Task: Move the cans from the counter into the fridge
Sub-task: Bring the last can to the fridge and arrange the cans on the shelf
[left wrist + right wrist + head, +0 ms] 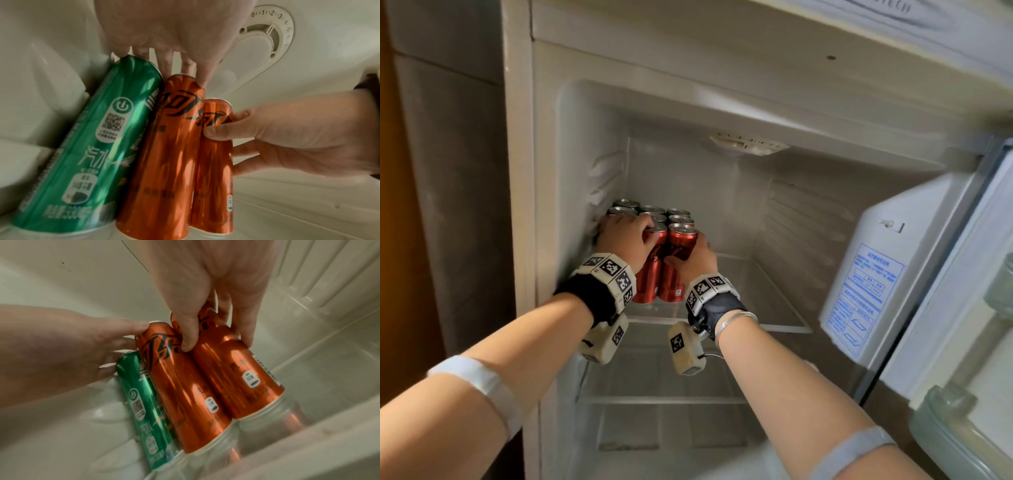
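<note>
From the head camera, the cans stand packed at the left of the fridge's glass shelf. The left hand lies over the tops; the right hand wraps the right red can.

At the left wrist, straight fingers touch the rims of the green can and middle red can.

At the right wrist, thumb and fingers clasp the red can (likely full, heavy, slick, easily dented), best held mid-body.
</note>
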`<state>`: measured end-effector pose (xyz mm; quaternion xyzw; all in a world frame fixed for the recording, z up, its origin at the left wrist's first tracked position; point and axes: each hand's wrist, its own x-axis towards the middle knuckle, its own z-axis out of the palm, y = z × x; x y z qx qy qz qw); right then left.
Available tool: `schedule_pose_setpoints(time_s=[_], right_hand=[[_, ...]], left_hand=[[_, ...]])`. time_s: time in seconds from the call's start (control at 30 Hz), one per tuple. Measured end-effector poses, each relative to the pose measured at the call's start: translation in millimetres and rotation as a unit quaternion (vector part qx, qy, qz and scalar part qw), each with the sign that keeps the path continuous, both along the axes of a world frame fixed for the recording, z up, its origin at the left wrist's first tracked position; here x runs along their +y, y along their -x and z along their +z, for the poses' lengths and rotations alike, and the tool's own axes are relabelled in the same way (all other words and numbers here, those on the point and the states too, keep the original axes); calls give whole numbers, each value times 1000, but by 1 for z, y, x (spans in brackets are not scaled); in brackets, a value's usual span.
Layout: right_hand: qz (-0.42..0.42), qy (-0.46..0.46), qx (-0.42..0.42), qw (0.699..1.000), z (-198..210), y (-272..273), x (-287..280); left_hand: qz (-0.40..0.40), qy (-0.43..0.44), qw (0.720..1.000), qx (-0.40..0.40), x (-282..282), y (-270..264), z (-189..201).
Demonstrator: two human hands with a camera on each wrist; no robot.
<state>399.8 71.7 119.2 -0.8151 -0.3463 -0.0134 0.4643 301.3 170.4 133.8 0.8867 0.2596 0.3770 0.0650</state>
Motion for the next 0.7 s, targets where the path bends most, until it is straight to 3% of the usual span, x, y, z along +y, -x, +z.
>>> schedule_pose_setpoints(time_s=[0.3,0.7], right_hand=[[-6,8,48,999,-15,7,-8],[-50,47,8,998,-26,31,-71]], left_hand=[[20,-3,1000,7,-6,1,0],[-30,60,998,-10,-61,47,-10]])
